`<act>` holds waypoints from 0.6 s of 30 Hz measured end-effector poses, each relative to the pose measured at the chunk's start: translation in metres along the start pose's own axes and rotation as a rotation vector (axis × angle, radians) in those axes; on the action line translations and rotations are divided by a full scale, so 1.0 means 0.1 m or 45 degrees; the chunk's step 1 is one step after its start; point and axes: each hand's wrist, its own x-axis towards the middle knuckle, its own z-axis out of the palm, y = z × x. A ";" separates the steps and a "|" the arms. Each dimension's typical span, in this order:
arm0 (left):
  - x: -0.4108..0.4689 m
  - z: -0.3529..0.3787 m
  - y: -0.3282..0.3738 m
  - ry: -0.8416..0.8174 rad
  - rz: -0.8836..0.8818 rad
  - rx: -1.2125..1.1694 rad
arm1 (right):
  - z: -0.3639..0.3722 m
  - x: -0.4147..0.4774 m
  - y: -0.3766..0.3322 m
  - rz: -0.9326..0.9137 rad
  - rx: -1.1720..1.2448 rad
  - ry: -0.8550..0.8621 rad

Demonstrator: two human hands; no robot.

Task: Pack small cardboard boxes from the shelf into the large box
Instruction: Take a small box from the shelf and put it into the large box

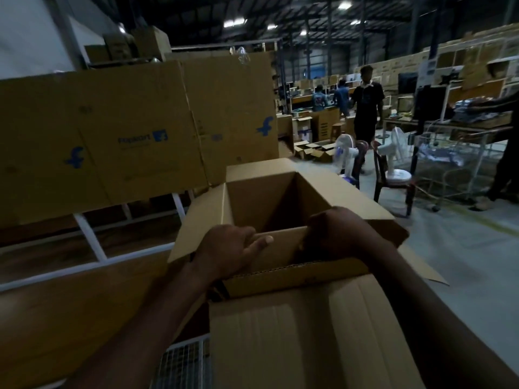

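Observation:
A large open cardboard box (261,197) stands in front of me with its flaps spread out; its inside is dark and I cannot see what lies in it. My left hand (227,248) grips the near wall of the box at its top edge, thumb laid along the outside. My right hand (337,231) is closed over the same edge further right, fingers curled inside. A near flap (295,332) hangs toward me below both arms. No small box is in either hand.
A white-framed shelf (90,242) on the left carries big printed cartons (134,136). Two white fans (393,155) and chairs stand on the floor to the right. A person in black (366,105) walks behind them; a trolley and tables lie at the far right.

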 end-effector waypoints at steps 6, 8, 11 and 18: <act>-0.22 0.52 -0.06 -0.244 -0.061 -0.220 | 0.58 0.03 0.05 0.047 0.027 -0.068; -0.20 0.57 -0.07 -0.195 -0.037 -0.240 | 0.67 0.04 0.10 0.047 0.021 0.010; -0.18 0.61 -0.09 -0.139 0.017 -0.247 | 0.71 0.07 0.12 0.047 0.012 0.029; -0.19 0.53 -0.08 -0.164 0.005 -0.292 | 0.75 0.15 0.13 0.007 0.014 0.075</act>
